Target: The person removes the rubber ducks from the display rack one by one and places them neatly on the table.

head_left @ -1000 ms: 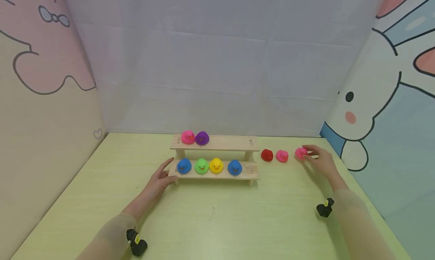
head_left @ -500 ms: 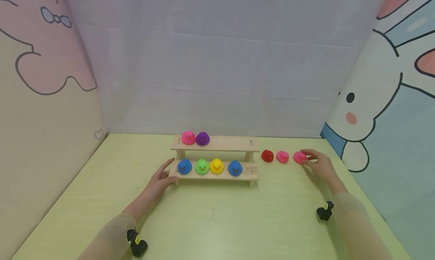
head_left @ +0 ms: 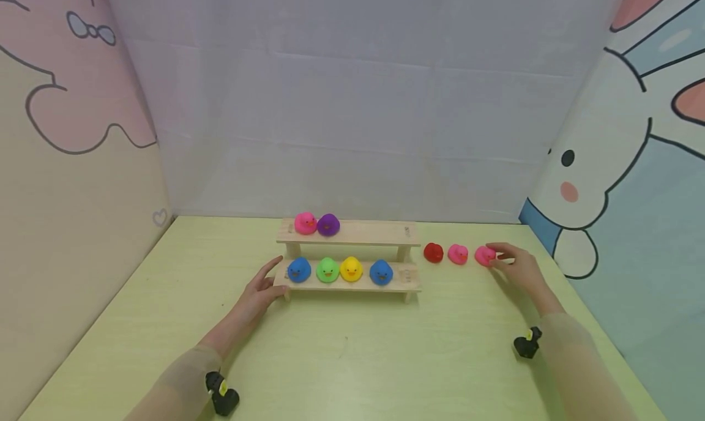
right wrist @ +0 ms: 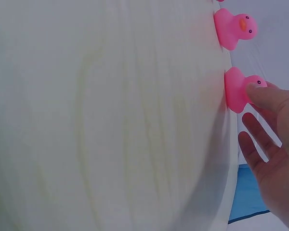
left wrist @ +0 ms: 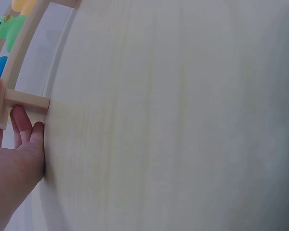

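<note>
On pale table (head_left: 352, 360), grips two-tier wooden rack (head_left: 374, 232) with left hand (head_left: 257, 294), using thumb and bent fingers at the nearest end. Sets pink rubber duck (head_left: 483, 256) lower and closer to second pink duck (head_left: 458, 254) than a second ago; judged in row, not yet released. Pinches it at the tips of right hand (head_left: 518, 265), between thumb and finger, with other fingers loosely spread.

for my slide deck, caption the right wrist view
Right hand pinches a pink duck by the head, second pink duck nearby.
</note>
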The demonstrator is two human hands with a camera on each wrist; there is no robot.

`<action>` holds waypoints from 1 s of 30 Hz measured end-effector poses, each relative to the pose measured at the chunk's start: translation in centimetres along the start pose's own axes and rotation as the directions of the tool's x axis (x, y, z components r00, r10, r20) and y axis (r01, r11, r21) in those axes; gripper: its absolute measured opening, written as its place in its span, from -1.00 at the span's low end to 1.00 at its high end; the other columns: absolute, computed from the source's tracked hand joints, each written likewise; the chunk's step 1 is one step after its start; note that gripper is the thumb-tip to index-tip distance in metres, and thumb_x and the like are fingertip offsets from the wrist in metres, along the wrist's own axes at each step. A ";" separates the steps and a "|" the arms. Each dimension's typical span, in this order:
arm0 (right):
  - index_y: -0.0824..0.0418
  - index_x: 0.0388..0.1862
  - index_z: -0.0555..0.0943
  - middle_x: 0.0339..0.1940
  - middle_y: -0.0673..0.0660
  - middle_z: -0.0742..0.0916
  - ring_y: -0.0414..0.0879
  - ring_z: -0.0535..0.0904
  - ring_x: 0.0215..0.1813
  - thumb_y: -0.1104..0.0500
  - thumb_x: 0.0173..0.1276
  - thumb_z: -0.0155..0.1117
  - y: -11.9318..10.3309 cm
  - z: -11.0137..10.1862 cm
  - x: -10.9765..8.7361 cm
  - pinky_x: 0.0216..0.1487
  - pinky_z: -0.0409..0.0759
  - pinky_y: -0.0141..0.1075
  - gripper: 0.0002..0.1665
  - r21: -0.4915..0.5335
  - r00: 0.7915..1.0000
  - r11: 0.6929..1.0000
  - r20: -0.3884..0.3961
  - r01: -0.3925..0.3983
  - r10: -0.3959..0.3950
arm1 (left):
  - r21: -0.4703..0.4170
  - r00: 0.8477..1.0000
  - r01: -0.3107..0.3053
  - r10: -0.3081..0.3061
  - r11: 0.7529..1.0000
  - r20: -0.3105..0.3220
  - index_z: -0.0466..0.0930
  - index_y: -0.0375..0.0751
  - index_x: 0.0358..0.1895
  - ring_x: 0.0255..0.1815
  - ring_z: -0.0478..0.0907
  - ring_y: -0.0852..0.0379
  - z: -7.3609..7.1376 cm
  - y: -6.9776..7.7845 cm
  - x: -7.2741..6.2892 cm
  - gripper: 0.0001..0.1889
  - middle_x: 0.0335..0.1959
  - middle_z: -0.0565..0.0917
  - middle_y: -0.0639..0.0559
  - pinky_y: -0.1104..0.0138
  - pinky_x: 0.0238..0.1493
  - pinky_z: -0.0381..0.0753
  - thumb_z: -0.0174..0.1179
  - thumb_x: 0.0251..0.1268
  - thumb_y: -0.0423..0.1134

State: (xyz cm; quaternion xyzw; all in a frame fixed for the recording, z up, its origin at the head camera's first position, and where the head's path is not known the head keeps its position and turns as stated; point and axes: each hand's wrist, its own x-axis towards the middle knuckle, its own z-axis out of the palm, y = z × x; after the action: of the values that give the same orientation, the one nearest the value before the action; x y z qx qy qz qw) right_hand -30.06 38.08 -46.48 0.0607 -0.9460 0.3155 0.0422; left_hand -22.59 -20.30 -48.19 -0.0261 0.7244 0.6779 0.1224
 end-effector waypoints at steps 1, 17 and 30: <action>0.26 0.35 0.47 0.29 0.40 0.57 0.35 0.53 0.18 0.19 0.43 0.25 0.0 0.0 0.0 0.14 0.49 0.23 -0.47 0.002 1.000 1.000 0.000 0.000 0.000 | 0.000 1.000 0.002 -0.002 1.000 -0.001 -0.03 0.26 0.58 0.08 0.53 0.25 0.0 0.0 0.0 -0.22 0.36 0.36 -0.28 0.49 0.11 0.46 0.13 0.42 -0.29; 0.26 0.34 0.48 0.29 0.41 0.57 0.36 0.52 0.18 0.19 0.44 0.23 0.0 0.2 -0.1 0.14 0.49 0.24 -0.48 0.005 1.000 1.000 -0.003 0.004 -0.004 | -0.006 1.000 0.003 -0.003 1.000 -0.002 -0.03 0.25 0.58 0.06 0.53 0.27 0.1 0.1 0.1 -0.21 0.35 0.37 -0.28 0.49 0.10 0.46 0.14 0.41 -0.30; 0.29 0.33 0.49 0.26 0.45 0.58 0.38 0.55 0.14 0.20 0.43 0.24 -0.4 0.3 -0.2 0.11 0.51 0.23 -0.49 0.016 0.999 1.000 -0.024 0.025 -0.025 | -0.004 1.000 -0.004 0.004 1.000 0.004 -0.03 0.25 0.58 0.06 0.53 0.28 -0.1 0.0 0.1 -0.21 0.33 0.38 -0.27 0.50 0.11 0.46 0.14 0.42 -0.29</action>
State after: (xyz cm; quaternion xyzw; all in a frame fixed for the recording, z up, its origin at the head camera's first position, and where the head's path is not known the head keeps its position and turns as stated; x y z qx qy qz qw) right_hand -29.81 37.63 -46.48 0.0693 -0.9421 0.3232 0.0568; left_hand -22.71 -20.33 -48.23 -0.0233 0.7229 0.6796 0.1226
